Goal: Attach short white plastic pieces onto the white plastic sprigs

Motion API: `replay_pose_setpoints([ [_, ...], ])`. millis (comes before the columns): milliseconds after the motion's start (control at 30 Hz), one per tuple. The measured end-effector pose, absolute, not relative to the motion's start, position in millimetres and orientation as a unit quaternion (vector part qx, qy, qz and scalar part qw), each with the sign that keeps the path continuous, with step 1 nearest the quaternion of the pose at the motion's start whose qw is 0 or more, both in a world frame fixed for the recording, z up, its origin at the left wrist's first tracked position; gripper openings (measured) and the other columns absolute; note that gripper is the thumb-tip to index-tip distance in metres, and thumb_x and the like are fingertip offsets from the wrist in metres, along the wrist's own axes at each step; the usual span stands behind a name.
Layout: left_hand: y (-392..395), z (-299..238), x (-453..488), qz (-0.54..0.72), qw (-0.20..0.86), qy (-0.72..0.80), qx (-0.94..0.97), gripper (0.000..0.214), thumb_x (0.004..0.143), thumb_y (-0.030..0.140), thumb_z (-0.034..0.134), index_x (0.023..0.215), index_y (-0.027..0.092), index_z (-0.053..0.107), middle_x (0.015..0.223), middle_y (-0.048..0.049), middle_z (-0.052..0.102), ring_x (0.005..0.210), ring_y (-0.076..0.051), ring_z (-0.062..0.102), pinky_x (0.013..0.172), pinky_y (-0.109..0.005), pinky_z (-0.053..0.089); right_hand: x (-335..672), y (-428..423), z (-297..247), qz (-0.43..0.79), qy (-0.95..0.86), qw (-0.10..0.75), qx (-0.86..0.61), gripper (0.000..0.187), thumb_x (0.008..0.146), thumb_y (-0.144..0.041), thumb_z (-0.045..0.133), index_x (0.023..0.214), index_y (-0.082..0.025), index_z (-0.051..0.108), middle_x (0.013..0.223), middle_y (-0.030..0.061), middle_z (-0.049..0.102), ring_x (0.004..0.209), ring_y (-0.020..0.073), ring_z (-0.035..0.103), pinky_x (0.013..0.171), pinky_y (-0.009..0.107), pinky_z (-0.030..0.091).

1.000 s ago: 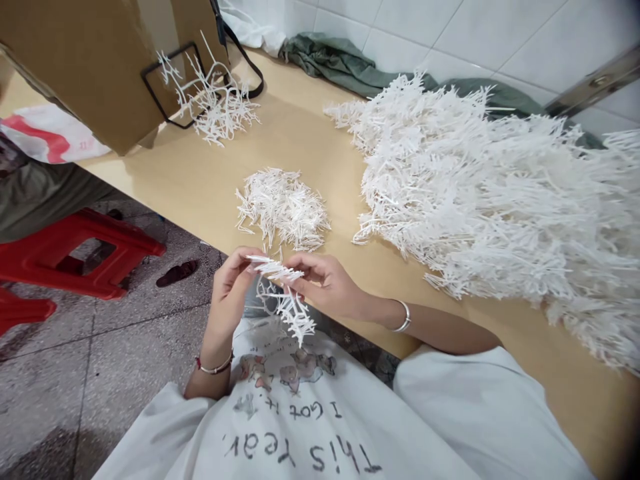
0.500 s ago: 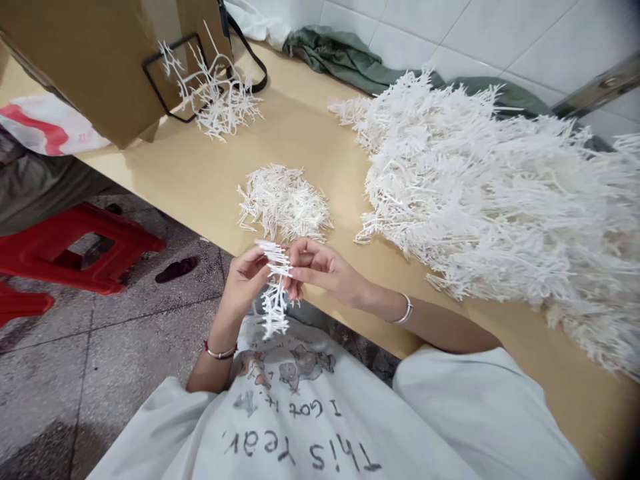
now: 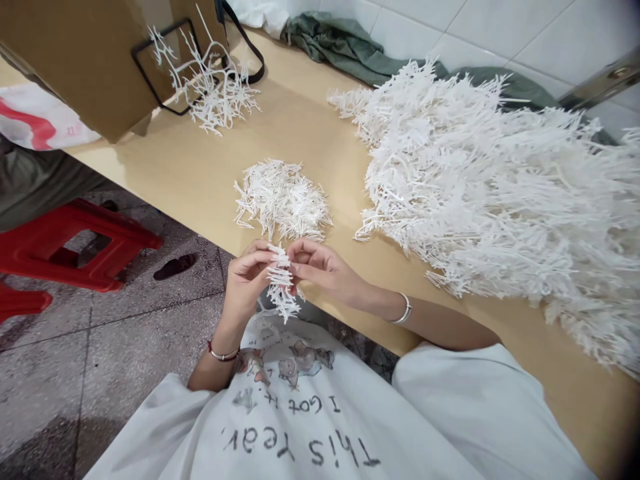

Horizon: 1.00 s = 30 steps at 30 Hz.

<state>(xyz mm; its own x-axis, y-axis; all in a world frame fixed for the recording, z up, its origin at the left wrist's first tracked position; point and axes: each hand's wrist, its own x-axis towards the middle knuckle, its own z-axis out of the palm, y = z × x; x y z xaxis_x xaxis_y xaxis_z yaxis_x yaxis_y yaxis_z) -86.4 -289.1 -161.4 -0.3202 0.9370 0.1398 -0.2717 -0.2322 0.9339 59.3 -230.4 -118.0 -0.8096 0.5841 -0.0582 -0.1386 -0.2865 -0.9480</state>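
Between my hands, above my lap at the table's front edge, is a white branched plastic piece (image 3: 282, 285) with rows of thin prongs. My left hand (image 3: 243, 277) pinches it from the left between thumb and fingers. On the other side my right hand (image 3: 325, 270) has its thumb and fingertips closed at the prongs. The exact contact of the right fingertips is partly hidden. Just beyond the hands lies a small heap of thin white plastic pieces (image 3: 285, 200) on the table (image 3: 295, 137).
A large mound of white branched pieces (image 3: 490, 193) covers the table's right side. Bare white branching stems (image 3: 220, 100) lie by a black wire frame (image 3: 143, 70) and a cardboard box (image 3: 95, 60). Green cloth (image 3: 340, 50) runs along the wall. A red stool (image 3: 85, 243) stands at left.
The lower end of the branched piece has moved up and to the right, and less of it hangs below my fingers. My left hand has turned slightly; my right stays almost in place.
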Motion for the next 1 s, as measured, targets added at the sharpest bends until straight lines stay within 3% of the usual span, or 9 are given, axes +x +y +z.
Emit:
replay_pose_setpoints([
  [133,-286.4,-158.6,-86.1,0.681,0.414,0.462,0.390,0.007,0.073,0.027,0.069,0.073,0.020,0.067,0.082,-0.0019,0.059,0.077,-0.013,0.054,0.071,-0.025,0.043,62.8,-229.0,-113.8,0.598,-0.708,0.303,-0.222,0.017,0.092,-0.032,0.047,0.092,-0.015,0.050,0.078,0.0004,0.055,0.069,0.0076,0.055,0.064,0.022,0.047],
  [267,-282.6,-149.2,-83.4,0.649,0.389,0.456,0.469,0.007,0.080,0.025,0.062,0.076,0.020,0.061,0.079,-0.0007,0.054,0.075,-0.013,0.050,0.068,-0.025,0.039,65.6,-225.0,-111.0,0.473,-0.791,0.309,-0.234,0.021,0.085,-0.033,0.059,0.091,-0.016,0.049,0.073,-0.0023,0.051,0.062,0.0065,0.048,0.057,0.020,0.040],
  [433,-279.3,-144.4,-82.6,0.606,0.366,0.442,0.551,0.007,0.084,0.024,0.057,0.079,0.019,0.057,0.082,-0.0018,0.051,0.076,-0.014,0.047,0.067,-0.026,0.037,64.9,-218.5,-112.0,0.465,-0.801,0.282,-0.250,0.022,0.090,-0.031,0.051,0.075,-0.016,0.046,0.058,-0.0065,0.039,0.049,0.0044,0.035,0.047,0.018,0.029],
  [667,-275.9,-145.6,-80.0,0.572,0.382,0.447,0.571,0.011,0.089,0.025,0.048,0.082,0.019,0.054,0.084,-0.0026,0.049,0.078,-0.014,0.046,0.070,-0.028,0.037,63.4,-213.6,-111.5,0.383,-0.835,0.295,-0.264,0.037,0.095,-0.030,0.038,0.061,-0.018,0.033,0.052,-0.0058,0.032,0.047,0.0054,0.032,0.050,0.021,0.027],
  [867,-273.2,-148.9,-72.7,0.573,0.263,0.506,0.588,0.014,0.089,0.025,0.048,0.078,0.020,0.052,0.081,-0.0015,0.043,0.079,-0.015,0.044,0.069,-0.027,0.036,64.4,-214.1,-110.2,0.319,-0.851,0.286,-0.304,0.039,0.095,-0.029,0.038,0.058,-0.017,0.032,0.048,-0.0059,0.030,0.044,0.0054,0.029,0.049,0.023,0.023],
  [1000,-270.2,-146.8,-74.2,0.548,0.340,0.473,0.601,0.019,0.093,0.027,0.040,0.076,0.019,0.046,0.079,-0.0016,0.042,0.076,-0.014,0.042,0.067,-0.027,0.035,64.7,-213.2,-110.9,0.384,-0.822,0.296,-0.299,0.039,0.095,-0.029,0.036,0.057,-0.018,0.029,0.049,-0.0061,0.027,0.045,0.0052,0.027,0.048,0.022,0.023],
])
